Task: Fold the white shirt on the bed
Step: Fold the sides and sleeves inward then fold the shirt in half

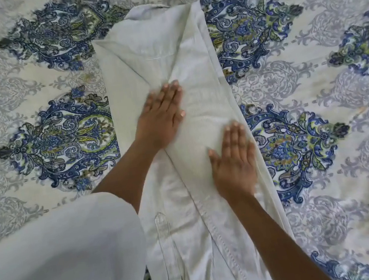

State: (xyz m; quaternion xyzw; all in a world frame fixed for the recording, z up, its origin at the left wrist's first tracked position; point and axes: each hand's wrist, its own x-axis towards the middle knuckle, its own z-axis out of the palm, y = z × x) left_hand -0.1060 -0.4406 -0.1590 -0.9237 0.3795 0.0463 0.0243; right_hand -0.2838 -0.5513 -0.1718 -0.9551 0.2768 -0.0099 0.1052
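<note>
While a pale sleeve (60,259) filled the lower left, the left hand (161,117) lay flat, fingers spread, gripping nothing, on the white shirt (166,54), folded lengthwise mid-bed (326,179); the right hand (234,163) pressed flat beside it, likewise gripping nothing.

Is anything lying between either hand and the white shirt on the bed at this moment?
Nothing visible. The left hand and right hand both lie flat, palms down, directly on the white shirt, which is spread lengthwise over the patterned bedspread.
</note>
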